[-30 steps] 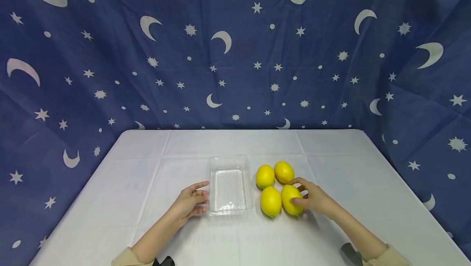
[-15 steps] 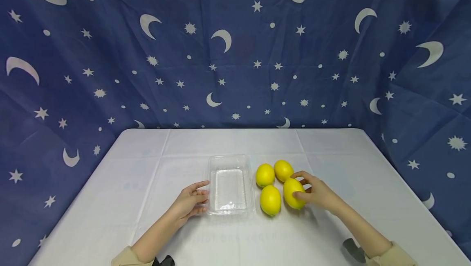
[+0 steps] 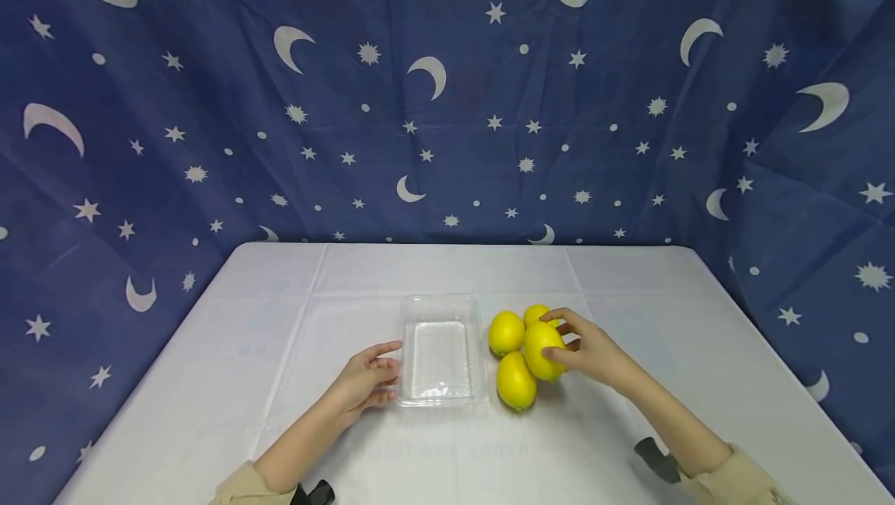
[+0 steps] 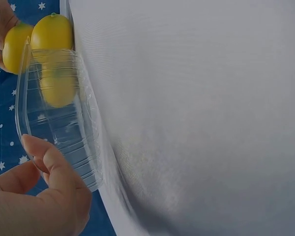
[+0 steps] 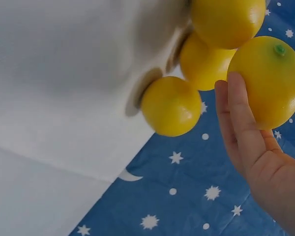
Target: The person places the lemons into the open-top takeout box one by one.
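In the head view, my right hand (image 3: 586,348) grips a yellow lemon (image 3: 541,350) between thumb and fingers. The right wrist view shows this held lemon (image 5: 271,86), green tip visible, raised off the table. Close around it lie a lemon on the left (image 3: 506,332), a front lemon (image 3: 516,382) and a partly hidden back lemon (image 3: 534,312). My left hand (image 3: 362,387) is at the left side of a clear plastic container (image 3: 440,361) with nothing in it. The left wrist view shows that hand's thumb and forefinger pinching the container's rim (image 4: 19,115).
A white cloth covers the table (image 3: 336,280). Behind it hangs a dark blue curtain (image 3: 461,101) with moons and stars. Dark straps show near both cuffs at the front.
The right hand has lifted its lemon from the front right of the group, moving it up and then left over the others. The left hand has stayed at the container.
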`<state>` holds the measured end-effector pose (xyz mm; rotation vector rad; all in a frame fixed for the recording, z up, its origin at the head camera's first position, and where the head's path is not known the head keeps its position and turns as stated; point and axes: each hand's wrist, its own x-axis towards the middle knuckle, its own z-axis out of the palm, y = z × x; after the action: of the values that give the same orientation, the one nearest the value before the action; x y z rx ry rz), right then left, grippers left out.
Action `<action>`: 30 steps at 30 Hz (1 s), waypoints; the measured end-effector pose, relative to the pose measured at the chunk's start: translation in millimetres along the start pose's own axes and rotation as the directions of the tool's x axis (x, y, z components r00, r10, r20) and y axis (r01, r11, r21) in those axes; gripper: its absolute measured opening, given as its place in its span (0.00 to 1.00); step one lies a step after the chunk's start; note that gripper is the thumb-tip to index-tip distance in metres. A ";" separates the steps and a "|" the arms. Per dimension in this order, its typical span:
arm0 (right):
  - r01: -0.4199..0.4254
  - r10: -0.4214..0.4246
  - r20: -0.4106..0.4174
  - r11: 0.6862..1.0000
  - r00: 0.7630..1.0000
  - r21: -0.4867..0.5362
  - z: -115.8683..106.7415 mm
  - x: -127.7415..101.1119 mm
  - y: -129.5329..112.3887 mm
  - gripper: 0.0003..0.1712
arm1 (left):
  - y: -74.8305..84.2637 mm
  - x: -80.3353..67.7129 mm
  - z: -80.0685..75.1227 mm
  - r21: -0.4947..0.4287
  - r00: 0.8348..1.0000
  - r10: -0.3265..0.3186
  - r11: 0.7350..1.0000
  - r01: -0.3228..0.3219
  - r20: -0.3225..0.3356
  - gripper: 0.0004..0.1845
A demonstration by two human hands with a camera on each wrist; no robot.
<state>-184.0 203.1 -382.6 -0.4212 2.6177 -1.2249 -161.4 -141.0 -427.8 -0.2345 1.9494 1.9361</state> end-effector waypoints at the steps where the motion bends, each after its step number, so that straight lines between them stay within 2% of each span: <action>1: 0.004 -0.005 -0.006 1.000 1.000 -0.002 0.5 1.7 -1.7 0.28 | 0.8 0.1 0.5 0.000 1.000 0.000 1.000 0.000 0.001 0.26; 8: 0.015 -0.014 -0.016 1.000 1.000 0.017 6.2 13.7 -14.9 0.28 | 4.1 1.7 0.1 0.006 1.000 0.002 1.000 -0.002 0.018 0.26; 11: -0.005 0.004 0.006 0.999 1.000 0.046 9.5 17.9 -20.5 0.29 | 4.0 2.5 -0.5 0.005 1.000 -0.005 1.000 0.005 0.018 0.26; 16: -0.044 0.041 0.040 0.996 0.998 0.083 17.6 22.8 -26.5 0.28 | 0.1 1.4 -2.1 0.005 0.998 -0.014 1.000 0.014 0.054 0.28; 22: -0.003 0.000 0.054 0.999 0.999 0.045 27.2 37.3 -34.7 0.28 | -2.5 1.2 -1.4 -0.001 0.998 -0.001 1.000 0.001 0.065 0.27; 30: 0.019 -0.024 0.079 0.998 0.997 0.063 32.0 58.9 -37.5 0.28 | -2.5 2.9 -1.2 -0.025 0.998 -0.009 1.000 0.010 0.065 0.28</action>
<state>-222.8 137.0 -378.3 -0.4782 2.5083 -1.2654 -163.3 -141.8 -431.3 -0.1848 1.8803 1.9386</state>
